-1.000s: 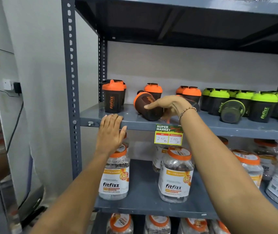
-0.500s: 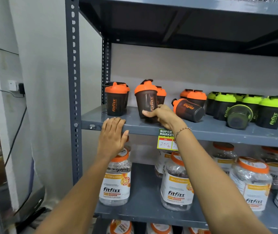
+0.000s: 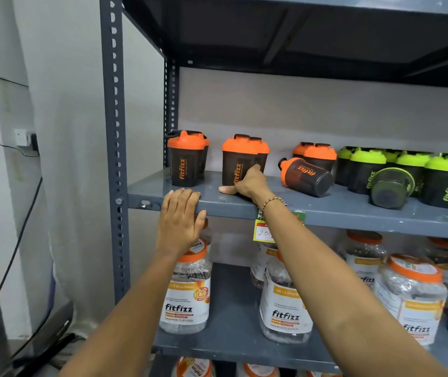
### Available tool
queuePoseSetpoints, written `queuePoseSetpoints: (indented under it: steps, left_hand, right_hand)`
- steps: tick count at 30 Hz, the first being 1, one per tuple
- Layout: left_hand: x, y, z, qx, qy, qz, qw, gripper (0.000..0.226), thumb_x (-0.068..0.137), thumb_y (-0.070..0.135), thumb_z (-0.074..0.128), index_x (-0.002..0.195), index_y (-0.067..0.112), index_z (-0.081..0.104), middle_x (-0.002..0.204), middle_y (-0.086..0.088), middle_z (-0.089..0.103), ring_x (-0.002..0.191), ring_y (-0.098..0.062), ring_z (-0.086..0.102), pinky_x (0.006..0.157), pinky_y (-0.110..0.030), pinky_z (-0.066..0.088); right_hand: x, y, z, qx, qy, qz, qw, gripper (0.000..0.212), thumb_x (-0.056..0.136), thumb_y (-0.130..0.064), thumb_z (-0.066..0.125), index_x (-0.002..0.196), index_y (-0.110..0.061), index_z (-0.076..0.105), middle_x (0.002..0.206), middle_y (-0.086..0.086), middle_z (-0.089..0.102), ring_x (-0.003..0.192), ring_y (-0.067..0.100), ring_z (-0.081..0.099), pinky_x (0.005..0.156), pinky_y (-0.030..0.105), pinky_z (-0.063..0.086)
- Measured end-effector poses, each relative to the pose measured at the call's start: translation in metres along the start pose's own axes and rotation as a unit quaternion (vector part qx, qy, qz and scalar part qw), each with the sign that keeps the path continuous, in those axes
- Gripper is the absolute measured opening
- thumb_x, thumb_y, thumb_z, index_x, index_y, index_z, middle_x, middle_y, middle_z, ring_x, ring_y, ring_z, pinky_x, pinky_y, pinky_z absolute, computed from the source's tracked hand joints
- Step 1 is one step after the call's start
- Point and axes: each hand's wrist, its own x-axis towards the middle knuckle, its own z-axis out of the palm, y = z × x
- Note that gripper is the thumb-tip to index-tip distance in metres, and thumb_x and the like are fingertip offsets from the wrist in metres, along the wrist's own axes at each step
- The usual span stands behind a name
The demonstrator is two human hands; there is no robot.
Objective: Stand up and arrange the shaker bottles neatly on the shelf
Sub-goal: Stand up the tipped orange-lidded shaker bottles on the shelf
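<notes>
On the grey metal shelf (image 3: 353,210) an orange-lid shaker bottle (image 3: 238,159) stands upright, and my right hand (image 3: 246,183) is wrapped around its base, thumb in front and fingers on its right side. Left of it stands another orange-lid bottle (image 3: 186,159). To the right, an orange-lid bottle (image 3: 305,176) lies on its side, cap pointing left. Further right, a green-lid bottle (image 3: 391,187) lies with its bottom towards me among upright green-lid bottles (image 3: 445,180). My left hand (image 3: 180,216) rests flat on the shelf's front edge, holding nothing.
Two more upright orange-lid bottles (image 3: 316,156) stand at the back. Plastic fitfizz jars (image 3: 187,292) fill the shelf below. A price tag (image 3: 265,231) hangs from the shelf edge under my right wrist. The rack's perforated post (image 3: 114,159) rises at the left.
My right hand lifted the fallen orange-lid bottle upright, then set it further back on the shelf in line with the left bottle. My left hand stayed on the shelf edge.
</notes>
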Motion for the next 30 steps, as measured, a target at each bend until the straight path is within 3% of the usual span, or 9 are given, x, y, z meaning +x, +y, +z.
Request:
queuePoseSetpoints:
  steps: [8, 12, 15, 18, 20, 23, 26, 30]
  left_hand:
    - [0.003, 0.016, -0.015, -0.008, -0.051, -0.053, 0.997, 0.040, 0.091, 0.033, 0.039, 0.118, 0.008, 0.055, 0.120, -0.013, 0.058, 0.122, -0.029, 0.049, 0.116, -0.037, 0.015]
    - [0.005, 0.035, -0.021, -0.042, -0.055, -0.106, 0.992, 0.041, 0.094, 0.030, 0.037, 0.121, 0.007, 0.057, 0.126, -0.011, 0.057, 0.132, -0.027, 0.043, 0.120, -0.036, 0.009]
    - [0.009, 0.058, -0.023, -0.063, -0.077, -0.058, 0.993, 0.044, 0.094, 0.030, 0.035, 0.122, 0.006, 0.058, 0.126, -0.010, 0.059, 0.130, -0.026, 0.046, 0.120, -0.035, 0.010]
    - [0.019, 0.091, -0.022, -0.069, -0.109, -0.005, 0.992, 0.046, 0.094, 0.033, 0.033, 0.121, 0.007, 0.060, 0.124, -0.008, 0.061, 0.124, -0.024, 0.052, 0.118, -0.035, 0.014]
    - [0.025, 0.112, -0.018, -0.057, -0.139, 0.029, 0.988, 0.048, 0.095, 0.036, 0.031, 0.124, 0.009, 0.059, 0.127, -0.006, 0.061, 0.124, -0.023, 0.052, 0.116, -0.035, 0.015]
    - [0.027, 0.129, -0.010, -0.034, -0.153, 0.021, 0.987, 0.048, 0.094, 0.038, 0.034, 0.127, 0.010, 0.056, 0.129, -0.005, 0.059, 0.125, -0.023, 0.050, 0.114, -0.037, 0.016]
    - [0.027, 0.133, -0.005, 0.008, -0.139, 0.007, 0.990, 0.043, 0.093, 0.038, 0.039, 0.121, 0.010, 0.057, 0.121, -0.006, 0.060, 0.115, -0.025, 0.054, 0.109, -0.038, 0.020]
    - [0.027, 0.133, -0.003, 0.043, -0.114, 0.016, 0.992, 0.041, 0.094, 0.040, 0.036, 0.109, 0.010, 0.060, 0.108, -0.007, 0.062, 0.100, -0.025, 0.058, 0.101, -0.037, 0.026]
  right_hand:
    - [-0.005, 0.006, -0.008, 0.003, -0.051, -0.017, 0.999, 0.108, 0.060, -0.040, 0.088, 0.140, 0.001, 0.027, 0.143, 0.013, 0.045, 0.133, 0.030, 0.044, 0.111, 0.041, 0.038]
    - [-0.012, 0.017, -0.033, 0.073, -0.069, -0.033, 0.994, 0.089, 0.064, -0.028, 0.088, 0.135, -0.002, 0.041, 0.130, 0.004, 0.056, 0.124, 0.023, 0.052, 0.108, 0.039, 0.041]
    - [-0.011, 0.038, -0.077, 0.028, 0.039, -0.068, 0.997, 0.052, 0.075, -0.012, 0.079, 0.123, -0.005, 0.059, 0.110, -0.001, 0.061, 0.108, 0.016, 0.058, 0.099, 0.032, 0.045]
    - [-0.006, 0.060, -0.128, -0.073, 0.174, -0.085, 0.978, 0.025, 0.080, -0.011, 0.070, 0.104, -0.003, 0.071, 0.102, 0.011, 0.071, 0.106, 0.028, 0.065, 0.092, 0.032, 0.048]
    - [-0.006, 0.067, -0.151, -0.141, 0.180, -0.059, 0.972, 0.034, 0.084, -0.027, 0.069, 0.103, 0.001, 0.070, 0.113, 0.020, 0.069, 0.110, 0.035, 0.062, 0.091, 0.035, 0.047]
    - [0.002, 0.078, -0.162, -0.183, 0.098, 0.010, 0.978, 0.066, 0.084, -0.056, 0.060, 0.118, 0.001, 0.061, 0.127, 0.021, 0.061, 0.120, 0.037, 0.055, 0.097, 0.037, 0.044]
    - [0.005, 0.085, -0.161, -0.147, 0.035, 0.023, 0.988, 0.073, 0.086, -0.057, 0.057, 0.127, 0.003, 0.053, 0.134, 0.021, 0.056, 0.122, 0.036, 0.054, 0.098, 0.037, 0.044]
    - [0.011, 0.092, -0.158, -0.105, 0.034, 0.021, 0.994, 0.075, 0.081, -0.051, 0.066, 0.129, 0.004, 0.049, 0.133, 0.020, 0.057, 0.121, 0.036, 0.054, 0.097, 0.038, 0.047]
